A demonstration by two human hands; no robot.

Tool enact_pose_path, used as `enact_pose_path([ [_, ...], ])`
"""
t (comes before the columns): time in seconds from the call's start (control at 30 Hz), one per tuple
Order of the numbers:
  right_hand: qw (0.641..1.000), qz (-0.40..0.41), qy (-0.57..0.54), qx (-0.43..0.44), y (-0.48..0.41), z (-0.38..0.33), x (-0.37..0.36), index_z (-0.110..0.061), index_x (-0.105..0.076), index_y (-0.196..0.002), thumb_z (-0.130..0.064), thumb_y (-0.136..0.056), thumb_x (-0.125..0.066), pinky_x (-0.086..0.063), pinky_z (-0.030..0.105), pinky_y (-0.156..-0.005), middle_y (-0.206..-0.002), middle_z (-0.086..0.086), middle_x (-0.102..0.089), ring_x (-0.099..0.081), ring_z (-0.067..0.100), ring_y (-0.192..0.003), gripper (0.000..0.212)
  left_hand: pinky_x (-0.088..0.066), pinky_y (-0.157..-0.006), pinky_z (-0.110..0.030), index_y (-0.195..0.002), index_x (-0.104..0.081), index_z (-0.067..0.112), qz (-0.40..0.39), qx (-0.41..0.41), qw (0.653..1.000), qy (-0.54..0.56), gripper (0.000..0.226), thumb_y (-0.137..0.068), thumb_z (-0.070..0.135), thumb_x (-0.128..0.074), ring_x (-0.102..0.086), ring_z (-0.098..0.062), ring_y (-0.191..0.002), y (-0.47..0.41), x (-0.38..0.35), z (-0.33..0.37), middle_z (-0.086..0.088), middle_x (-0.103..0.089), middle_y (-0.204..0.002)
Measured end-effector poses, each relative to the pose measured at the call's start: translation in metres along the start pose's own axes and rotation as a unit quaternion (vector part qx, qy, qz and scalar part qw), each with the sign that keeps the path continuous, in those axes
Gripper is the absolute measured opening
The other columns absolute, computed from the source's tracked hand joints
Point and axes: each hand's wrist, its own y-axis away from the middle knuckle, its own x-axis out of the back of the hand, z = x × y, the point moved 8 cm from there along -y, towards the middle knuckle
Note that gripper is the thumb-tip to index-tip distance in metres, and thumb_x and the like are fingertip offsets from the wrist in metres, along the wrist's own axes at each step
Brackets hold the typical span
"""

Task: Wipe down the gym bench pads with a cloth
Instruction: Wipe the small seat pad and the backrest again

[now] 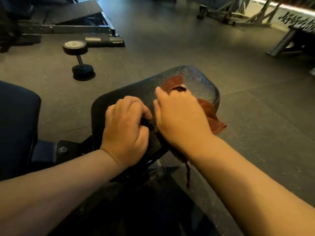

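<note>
This was a gym. A dumbbell (77,60) lay on dark rubber flooring (170,48) near a black padded bench (136,89), and steel equipment frames (238,12) stood farther back.

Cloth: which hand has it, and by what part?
The right hand grips the cloth at its bunched middle, ends spilling out either side, on the pad. The left hand is curled beside it; whether it holds anything cannot be told.
</note>
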Motion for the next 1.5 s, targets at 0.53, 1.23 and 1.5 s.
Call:
enact_pose_path([
  [0.53,0.974,-0.175,0.009,0.147,-0.054,-0.034,-0.030,-0.013,-0.046,-0.146,-0.028,-0.103,-0.038,-0.039,0.041,-0.100,-0.138,0.018,-0.052,-0.050,0.036,-0.123,0.045,-0.021,-0.091,-0.027,-0.096,-0.055,0.029,-0.007,0.210,0.978,0.014,0.026,-0.083,0.006,-0.052,-0.041,-0.012,-0.104,0.011,0.001,-0.052,0.008,-0.049,-0.105],
  [1.23,0.984,-0.120,-0.013,0.133,0.011,-0.062,-0.031,-0.024,-0.037,-0.153,-0.058,-0.101,-0.025,-0.027,0.042,-0.116,-0.122,0.008,-0.068,-0.054,0.026,-0.123,0.063,-0.030,-0.114,-0.048,-0.115,-0.047,0.034,0.031,0.421,0.895,0.142,0.041,-0.089,0.003,-0.046,-0.038,-0.017,-0.127,0.078,0.033,-0.084,0.012,-0.039,-0.119],
  [1.5,0.986,-0.059,0.021,0.153,0.034,-0.023,-0.009,-0.027,-0.033,-0.155,-0.066,-0.098,-0.027,-0.027,0.039,-0.117,-0.132,-0.002,-0.062,-0.051,0.019,-0.125,0.069,-0.026,-0.114,-0.038,-0.124,-0.056,0.027,0.004,0.317,0.943,0.100,0.046,-0.088,0.000,-0.048,-0.036,-0.011,-0.127,0.061,0.029,-0.066,0.017,-0.040,-0.118],
])
